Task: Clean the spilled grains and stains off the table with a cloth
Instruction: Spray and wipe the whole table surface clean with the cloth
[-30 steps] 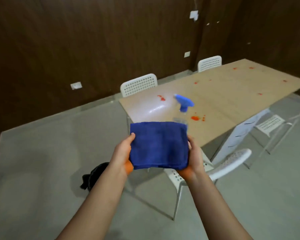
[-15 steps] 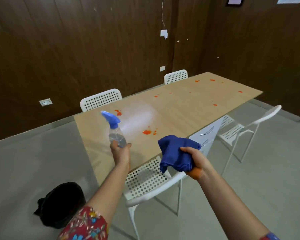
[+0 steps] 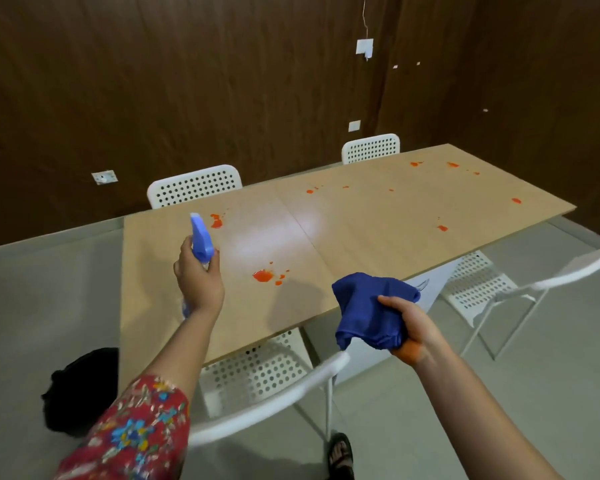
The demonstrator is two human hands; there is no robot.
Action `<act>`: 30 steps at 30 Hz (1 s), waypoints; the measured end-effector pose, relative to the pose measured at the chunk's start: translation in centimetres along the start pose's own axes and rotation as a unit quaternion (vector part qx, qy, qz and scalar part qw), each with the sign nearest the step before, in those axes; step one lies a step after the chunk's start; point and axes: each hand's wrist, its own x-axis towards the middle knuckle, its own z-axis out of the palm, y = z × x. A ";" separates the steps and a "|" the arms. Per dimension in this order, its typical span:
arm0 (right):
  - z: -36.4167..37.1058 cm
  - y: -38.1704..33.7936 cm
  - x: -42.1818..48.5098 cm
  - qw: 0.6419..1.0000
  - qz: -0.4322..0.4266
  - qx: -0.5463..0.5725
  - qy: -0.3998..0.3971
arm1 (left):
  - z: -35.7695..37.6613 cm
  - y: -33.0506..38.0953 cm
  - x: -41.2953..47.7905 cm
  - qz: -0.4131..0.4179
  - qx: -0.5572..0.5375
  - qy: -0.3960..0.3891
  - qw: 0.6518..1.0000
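We see a long wooden table [image 3: 361, 244] dotted with orange stains [image 3: 263, 276], the biggest near its front edge; our left hand [image 3: 199, 278], fingers wrapped tight, grips a blue-topped spray bottle [image 3: 200, 242] raised over the table's near end; our right hand [image 3: 413, 325], well apart from the left, clutches a bunched dark blue cloth [image 3: 369, 311] in the air just off the table's front edge, above a white perforated chair [image 3: 267, 386]

Meeting room — long table [image 3: 361, 216], white chairs [image 3: 194, 184], panelled walls [image 3: 187, 81].
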 end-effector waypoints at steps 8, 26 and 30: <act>-3.7 -9.1 10.2 0.999 0.013 -0.024 0.026 | 11.8 7.9 -4.6 0.024 -0.065 -0.124 0.990; -5.6 -27.6 34.8 0.829 -0.341 -0.443 -0.004 | 38.7 19.6 -4.2 -0.081 -0.193 -0.256 0.944; -5.7 -28.7 40.5 0.616 -0.259 -0.726 -0.164 | 42.9 20.9 -3.0 -0.111 -0.163 -0.215 0.957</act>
